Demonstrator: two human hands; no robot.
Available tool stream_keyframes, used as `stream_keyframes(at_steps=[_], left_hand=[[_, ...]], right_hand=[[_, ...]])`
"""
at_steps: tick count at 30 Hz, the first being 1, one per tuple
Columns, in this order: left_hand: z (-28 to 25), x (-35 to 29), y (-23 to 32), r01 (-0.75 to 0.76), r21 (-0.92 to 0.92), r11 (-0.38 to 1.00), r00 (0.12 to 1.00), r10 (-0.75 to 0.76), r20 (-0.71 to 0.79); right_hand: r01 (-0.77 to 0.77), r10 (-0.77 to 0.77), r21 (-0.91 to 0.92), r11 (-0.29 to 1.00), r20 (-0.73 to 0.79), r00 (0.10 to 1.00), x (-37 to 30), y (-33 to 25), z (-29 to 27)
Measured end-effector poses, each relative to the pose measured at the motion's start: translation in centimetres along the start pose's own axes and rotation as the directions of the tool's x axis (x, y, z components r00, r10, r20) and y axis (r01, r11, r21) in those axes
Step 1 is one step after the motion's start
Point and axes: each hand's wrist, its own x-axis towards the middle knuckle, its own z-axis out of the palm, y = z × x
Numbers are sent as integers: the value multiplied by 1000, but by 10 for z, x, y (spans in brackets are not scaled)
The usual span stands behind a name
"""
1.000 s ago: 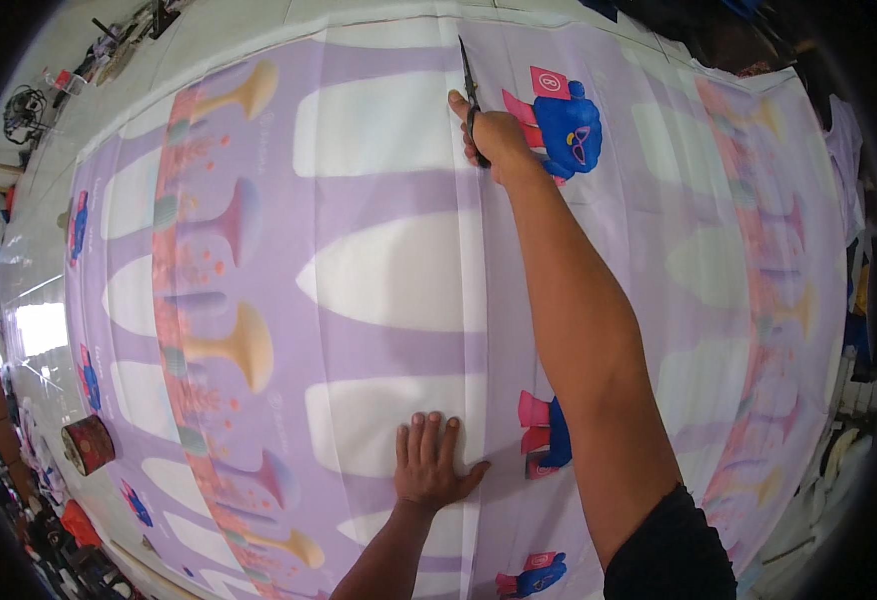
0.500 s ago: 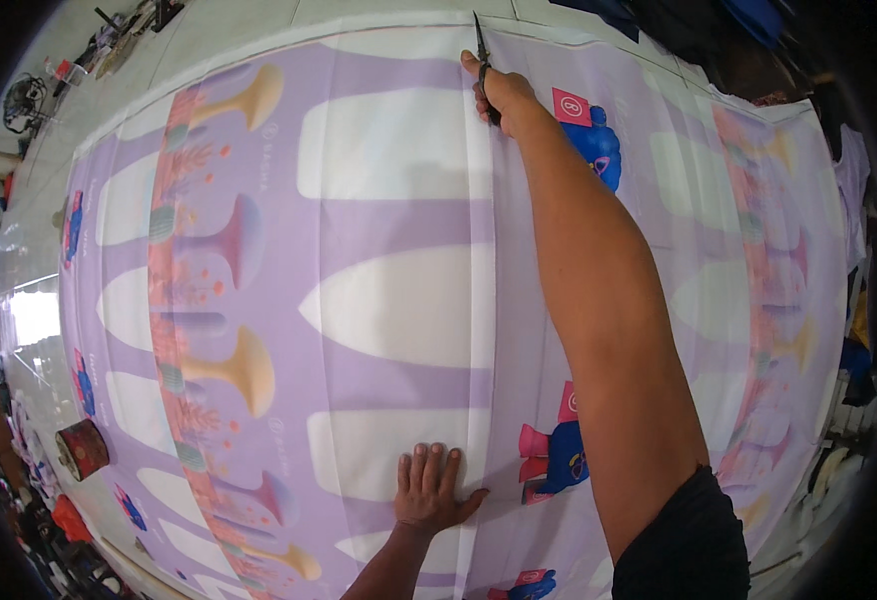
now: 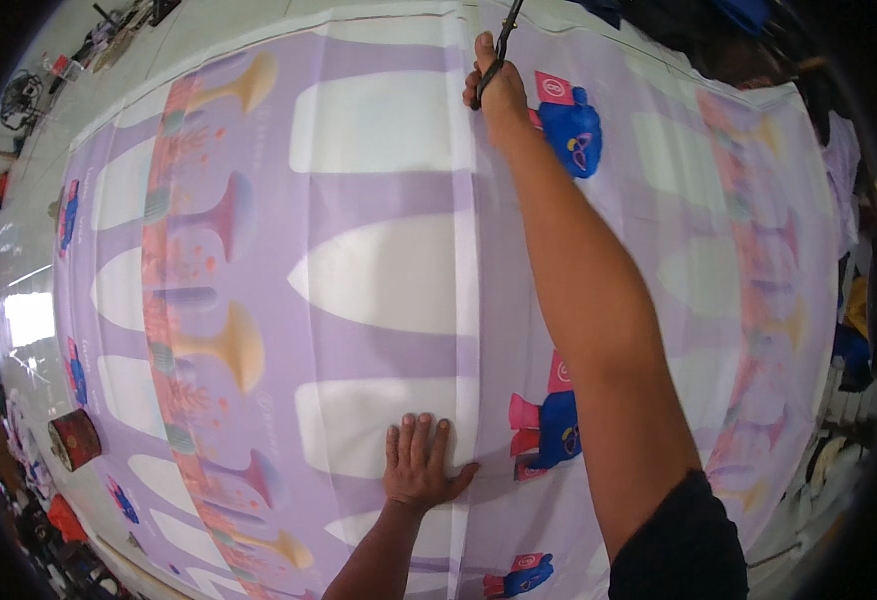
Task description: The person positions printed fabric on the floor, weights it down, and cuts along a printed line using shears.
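A large lilac printed fabric sheet (image 3: 379, 352) is spread over the floor, with white arch shapes, mushroom-like motifs and blue furry figures on it. A long straight fold or edge runs up its middle. At the far end of that line, my right hand (image 3: 502, 98) is closed around dark-handled scissors (image 3: 505, 40), whose blades point away and slightly right, their tips cut off by the picture's top edge. Nearer to me, my left hand (image 3: 421, 468) lies flat on a white printed shape, fingers spread, thumb beside the middle line.
A round dark red tin (image 3: 75, 440) stands at the sheet's left edge. Dark cloth items (image 3: 699, 40) are heaped beyond the far right corner. Assorted clutter lines the left side, including a coil of black cable (image 3: 21, 92) and an orange-red item (image 3: 67, 518).
The scissors have swung from pointing slightly left to pointing slightly right. The view has shifted a little, while my left hand stays flat on the same white shape.
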Motion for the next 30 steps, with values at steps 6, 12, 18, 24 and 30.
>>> stream_keyframes(at_steps=[6, 12, 18, 24, 30], left_hand=[[-3, -13, -6, 26, -23, 999, 999, -28, -47], [-6, -6, 2, 65, -65, 996, 998, -63, 31], [-2, -9, 12, 16, 4, 1000, 1000, -16, -22], [13, -13, 14, -95, 133, 987, 986, 112, -126], [-59, -30, 26, -215, -108, 971, 963, 192, -190]], right_hand=[[33, -45, -82, 996, -146, 988, -297, 10, -127], [-484, 12, -724, 492, -550, 835, -683, 10, -260], [-355, -200, -888, 293, -420, 885, -789, 74, -262], [-363, -386, -880, 305, -463, 798, -795, 101, -269], [-412, -258, -791, 453, -558, 789, -791, 74, -264]])
